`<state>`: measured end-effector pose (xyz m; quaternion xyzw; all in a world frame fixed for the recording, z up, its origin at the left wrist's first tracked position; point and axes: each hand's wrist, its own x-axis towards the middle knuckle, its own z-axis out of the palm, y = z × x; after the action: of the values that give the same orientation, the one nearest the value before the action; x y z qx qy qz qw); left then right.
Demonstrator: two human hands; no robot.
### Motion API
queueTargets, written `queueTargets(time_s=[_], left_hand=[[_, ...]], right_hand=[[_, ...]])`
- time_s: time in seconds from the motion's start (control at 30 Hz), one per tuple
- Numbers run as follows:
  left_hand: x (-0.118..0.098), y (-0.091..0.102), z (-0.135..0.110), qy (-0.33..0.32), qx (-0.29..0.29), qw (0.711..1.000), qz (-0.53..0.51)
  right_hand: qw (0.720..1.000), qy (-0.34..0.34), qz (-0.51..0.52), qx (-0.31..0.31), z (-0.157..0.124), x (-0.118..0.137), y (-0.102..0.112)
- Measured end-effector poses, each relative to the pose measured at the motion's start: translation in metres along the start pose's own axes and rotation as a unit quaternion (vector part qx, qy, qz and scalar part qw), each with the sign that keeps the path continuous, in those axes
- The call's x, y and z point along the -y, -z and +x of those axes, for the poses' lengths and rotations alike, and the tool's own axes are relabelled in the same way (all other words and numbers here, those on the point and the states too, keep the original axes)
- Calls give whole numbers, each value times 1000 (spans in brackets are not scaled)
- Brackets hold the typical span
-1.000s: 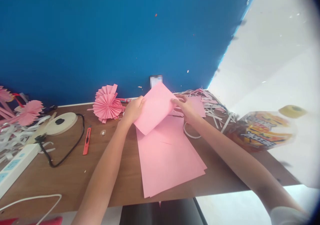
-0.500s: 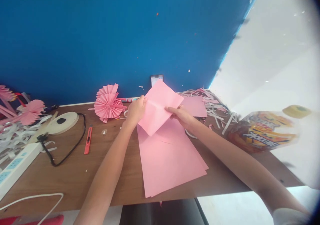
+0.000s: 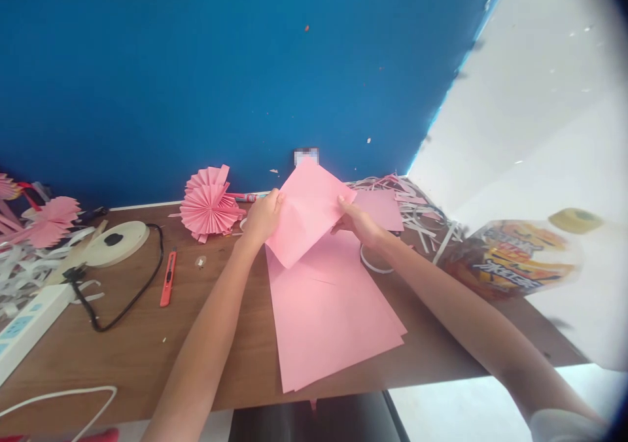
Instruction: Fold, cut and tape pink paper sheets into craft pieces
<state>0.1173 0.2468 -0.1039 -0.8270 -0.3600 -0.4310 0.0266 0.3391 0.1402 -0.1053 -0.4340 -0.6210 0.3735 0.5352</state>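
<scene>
Sheet in hand: we held a pink sheet (image 3: 307, 210) lifted off the wooden table (image 3: 147, 344), tilted up toward us, just above the far end of the pink paper stack (image 3: 333, 311).
Weight and stiffness: we judged the pink sheet very light and thin, limp enough to sag and bend under its own span; a faint crease line already showed across it.
Surface: it looked smooth and matt, so we judged it would slide easily against the sheets below.
Fragility: we judged it easy to crumple or tear at an edge if pulled unevenly.
Where to hold: the two opposite side edges, which is where we had it.
Left hand (image 3: 262, 218): our fingers were closed on the left edge, thumb on the near face, pinching the paper.
Right hand (image 3: 358, 223): thumb laid on the near face at the right edge, the other fingers behind the sheet and hidden; a light pinch, as far as we could see.
Nearby left: a folded pink paper fan (image 3: 209, 205) stood by the blue wall (image 3: 196, 69), and an orange utility knife (image 3: 167, 277) lay apart on the table.
Nearby right: a heap of paper strips (image 3: 422, 210) lay beyond our right hand.
</scene>
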Motion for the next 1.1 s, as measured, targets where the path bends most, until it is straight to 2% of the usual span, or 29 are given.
queueTargets(time_s=[0.1, 0.23, 0.33, 0.63, 0.73, 0.9, 1.03, 1.1], left_hand=[[0, 0, 0, -10, 5, 1000, -7], [-2, 2, 0, -13, 7, 1000, -14], [-4, 3, 0, -13, 13, 1000, -19], [-3, 0, 0, -30, 11, 999, -30], [-5, -2, 0, -22, 1, 999, -30], [-10, -7, -1, 7, -1, 1000, -11], [-8, -9, -1, 10, 14, 1000, -2], [-6, -8, -1, 11, 15, 1000, -4]], right_hand=[[998, 0, -41, -52, -1, 3, 1], [998, 33, -45, -34, -5, 11, 0], [995, 72, -31, -68, -6, 13, 1], [993, 56, 5, -104, -2, 9, 5], [996, 36, 6, -78, -4, 5, -1], [999, -18, -26, 6, -6, -9, -16], [997, -41, -63, 31, -4, -18, -18], [993, -56, -84, 65, -4, -19, -18]])
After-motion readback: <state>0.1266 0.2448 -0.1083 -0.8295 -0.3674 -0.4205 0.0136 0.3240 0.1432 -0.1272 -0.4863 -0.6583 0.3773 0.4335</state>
